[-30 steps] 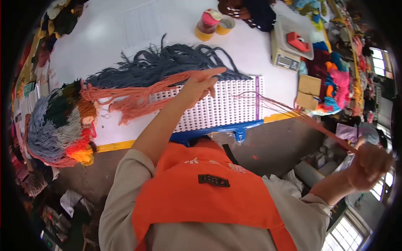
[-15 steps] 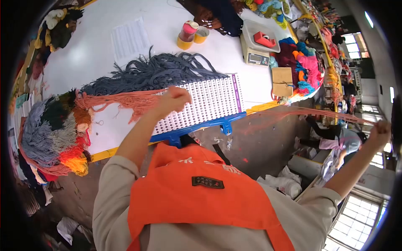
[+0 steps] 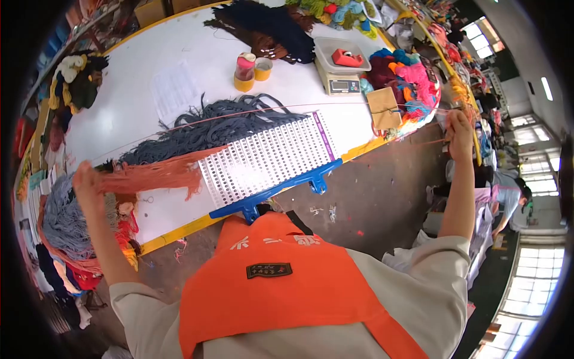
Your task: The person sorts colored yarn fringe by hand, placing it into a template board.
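Note:
My left hand [image 3: 88,182] is closed at the left end of a bundle of salmon-pink yarn [image 3: 152,173] lying on the table. My right hand [image 3: 459,128] is raised at the far right, its fingers closed on pink yarn. A thin pink strand [image 3: 269,109] stretches across the table between the two hands. Below it lie a heap of dark grey-blue yarn [image 3: 209,122] and a white perforated board [image 3: 263,158] with a purple strip. A blue clamp bar [image 3: 275,191] runs along the board's near edge.
A scale [image 3: 344,84] carries a tray with a red tape dispenser [image 3: 348,58]. Near it are a cardboard piece [image 3: 384,109] and colourful yarn [image 3: 412,78]. Two small containers [image 3: 244,72] and dark yarn [image 3: 263,30] lie farther back. Another person [image 3: 508,194] bends over at right.
My left hand has moved left from the board to the pink bundle's end. My right hand has come inward and up, and a strand now spans the table.

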Action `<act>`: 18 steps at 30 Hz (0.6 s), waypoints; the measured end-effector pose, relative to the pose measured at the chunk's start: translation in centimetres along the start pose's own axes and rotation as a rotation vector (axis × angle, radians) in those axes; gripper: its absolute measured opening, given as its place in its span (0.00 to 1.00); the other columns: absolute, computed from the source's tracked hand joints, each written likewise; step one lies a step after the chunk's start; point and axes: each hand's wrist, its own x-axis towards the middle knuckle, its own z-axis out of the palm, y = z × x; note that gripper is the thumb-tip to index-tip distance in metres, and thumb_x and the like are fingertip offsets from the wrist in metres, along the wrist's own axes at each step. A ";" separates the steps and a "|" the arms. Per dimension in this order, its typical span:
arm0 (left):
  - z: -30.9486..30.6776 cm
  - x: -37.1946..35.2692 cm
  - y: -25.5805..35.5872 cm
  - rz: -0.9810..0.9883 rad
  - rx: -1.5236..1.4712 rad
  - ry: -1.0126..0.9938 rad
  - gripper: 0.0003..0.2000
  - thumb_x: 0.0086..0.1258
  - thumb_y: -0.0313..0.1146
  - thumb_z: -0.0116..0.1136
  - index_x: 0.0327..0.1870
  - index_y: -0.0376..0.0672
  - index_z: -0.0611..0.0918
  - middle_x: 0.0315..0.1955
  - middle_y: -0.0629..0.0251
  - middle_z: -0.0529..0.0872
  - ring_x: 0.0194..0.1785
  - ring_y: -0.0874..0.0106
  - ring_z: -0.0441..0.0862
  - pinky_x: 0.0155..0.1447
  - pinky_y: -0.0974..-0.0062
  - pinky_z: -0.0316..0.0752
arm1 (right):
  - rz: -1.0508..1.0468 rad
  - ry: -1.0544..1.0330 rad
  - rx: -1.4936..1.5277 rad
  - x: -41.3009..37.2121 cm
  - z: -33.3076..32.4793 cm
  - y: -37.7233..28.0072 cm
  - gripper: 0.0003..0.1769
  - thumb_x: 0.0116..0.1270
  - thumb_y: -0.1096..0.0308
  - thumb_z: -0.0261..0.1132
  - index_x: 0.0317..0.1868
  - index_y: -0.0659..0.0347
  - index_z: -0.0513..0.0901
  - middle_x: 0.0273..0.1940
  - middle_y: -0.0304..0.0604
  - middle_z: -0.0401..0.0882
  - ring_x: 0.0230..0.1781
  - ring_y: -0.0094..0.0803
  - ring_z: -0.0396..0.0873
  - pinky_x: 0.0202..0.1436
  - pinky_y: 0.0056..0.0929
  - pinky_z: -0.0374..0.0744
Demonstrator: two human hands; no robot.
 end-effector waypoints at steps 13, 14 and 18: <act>-16.6 3.1 6.2 0.376 0.388 0.384 0.07 0.75 0.36 0.56 0.40 0.44 0.81 0.17 0.80 0.61 0.18 0.84 0.56 0.22 0.81 0.52 | 0.001 0.426 -0.835 4.2 -5.1 8.1 0.17 0.65 0.56 0.60 0.36 0.62 0.86 0.28 0.44 0.83 0.33 0.36 0.82 0.41 0.35 0.77; -16.9 2.4 5.6 0.611 0.736 0.076 0.08 0.75 0.37 0.55 0.44 0.44 0.82 0.18 0.81 0.62 0.18 0.87 0.57 0.21 0.83 0.52 | -0.072 0.394 -0.865 3.9 -3.1 8.7 0.19 0.65 0.54 0.60 0.38 0.62 0.86 0.30 0.46 0.84 0.35 0.38 0.83 0.42 0.37 0.77; 5.0 -8.5 5.4 0.406 0.641 -0.105 0.06 0.73 0.30 0.56 0.33 0.42 0.81 0.29 0.76 0.77 0.33 0.84 0.72 0.38 0.84 0.66 | -0.489 -0.041 -0.551 5.7 7.2 18.2 0.14 0.72 0.64 0.53 0.45 0.59 0.85 0.38 0.44 0.84 0.39 0.37 0.83 0.45 0.34 0.80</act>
